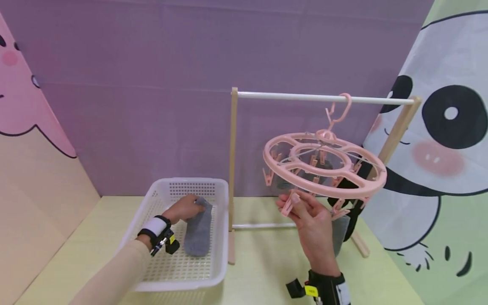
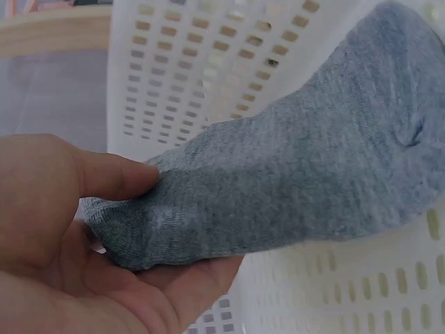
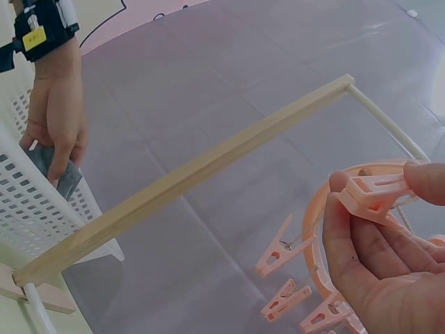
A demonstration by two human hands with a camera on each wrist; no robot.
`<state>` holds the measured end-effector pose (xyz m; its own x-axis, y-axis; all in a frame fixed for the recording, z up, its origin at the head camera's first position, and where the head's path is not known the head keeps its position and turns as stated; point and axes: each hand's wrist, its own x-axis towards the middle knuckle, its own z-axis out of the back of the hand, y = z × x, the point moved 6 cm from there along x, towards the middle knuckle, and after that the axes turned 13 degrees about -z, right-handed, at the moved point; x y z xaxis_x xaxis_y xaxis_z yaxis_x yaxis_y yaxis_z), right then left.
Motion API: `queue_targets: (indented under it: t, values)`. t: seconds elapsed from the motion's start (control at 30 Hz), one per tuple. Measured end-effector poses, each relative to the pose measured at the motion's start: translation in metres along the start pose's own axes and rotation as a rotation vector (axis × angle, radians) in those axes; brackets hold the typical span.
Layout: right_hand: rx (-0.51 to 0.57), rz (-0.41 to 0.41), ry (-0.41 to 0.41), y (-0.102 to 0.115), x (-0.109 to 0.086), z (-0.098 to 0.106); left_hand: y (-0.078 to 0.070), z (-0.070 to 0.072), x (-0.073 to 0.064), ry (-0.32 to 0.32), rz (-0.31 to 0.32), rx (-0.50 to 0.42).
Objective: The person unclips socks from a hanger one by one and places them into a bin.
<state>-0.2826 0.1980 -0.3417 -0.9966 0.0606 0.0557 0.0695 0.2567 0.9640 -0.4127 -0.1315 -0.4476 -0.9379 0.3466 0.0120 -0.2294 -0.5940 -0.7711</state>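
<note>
left hand [image 1: 185,209] pinches grey sock [image 1: 199,234], still in white basket [image 1: 219,237] | right hand [image 1: 310,216] fingers hold pink clip [image 1: 288,205] on round hanger [image 1: 324,165] | dark socks already hung; grey sock not yet clipped

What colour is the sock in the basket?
Grey sock, seen best in the left wrist view.

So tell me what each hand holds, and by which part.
Left hand pinches the grey knitted sock by one end, over the white perforated plastic basket. Right hand pinches a pink plastic clothes peg on the round hanger.
</note>
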Motion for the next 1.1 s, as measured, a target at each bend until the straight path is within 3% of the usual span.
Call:
queue_targets:
  t: [0.23, 0.4, 0.5, 0.67, 0.9, 1.0, 1.1]
  values:
    - [0.011, -0.031, -0.022, -0.002, -0.001, 0.001, 0.012, -0.009, 0.006, 0.014, -0.003, 0.043]
    - [0.013, -0.020, -0.008, -0.002, 0.000, 0.000, 0.017, -0.009, 0.005, 0.043, 0.040, 0.036]
    - [-0.007, -0.024, 0.008, -0.001, 0.000, 0.000, 0.007, -0.006, 0.004, 0.031, -0.022, 0.145]
    - [-0.095, -0.043, 0.044, 0.001, 0.002, 0.001, -0.033, -0.009, -0.002, 0.001, -0.204, 0.325]
    - [-0.201, -0.031, 0.013, 0.007, -0.004, -0.001, -0.114, -0.020, -0.019, -0.047, -0.413, 0.253]
    - [-0.230, -0.043, -0.020, 0.007, -0.006, -0.003, -0.151, -0.020, -0.030, -0.146, -0.487, 0.239]
    - [-0.230, -0.058, -0.036, 0.005, -0.006, -0.005, -0.177, -0.015, -0.047, -0.302, -0.524, 0.322]
